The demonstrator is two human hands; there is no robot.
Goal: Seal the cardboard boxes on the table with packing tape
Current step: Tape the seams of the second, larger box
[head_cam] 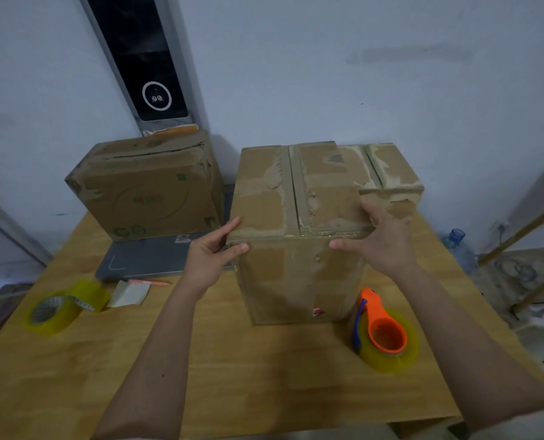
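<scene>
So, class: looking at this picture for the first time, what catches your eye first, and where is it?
The tall worn cardboard box at table centre, with the left hand and right hand on its top front edge. Next, the orange tape dispenser at its right, lying on the wooden table.

Tall worn box (299, 230): upright at table centre, top flaps closed. Printed box (146, 188): rear left, closed. Third box (388, 173): behind the tall one. Tape roll with orange dispenser (386, 338): just right of the tall box. Second tape roll (54, 312): left.
</scene>
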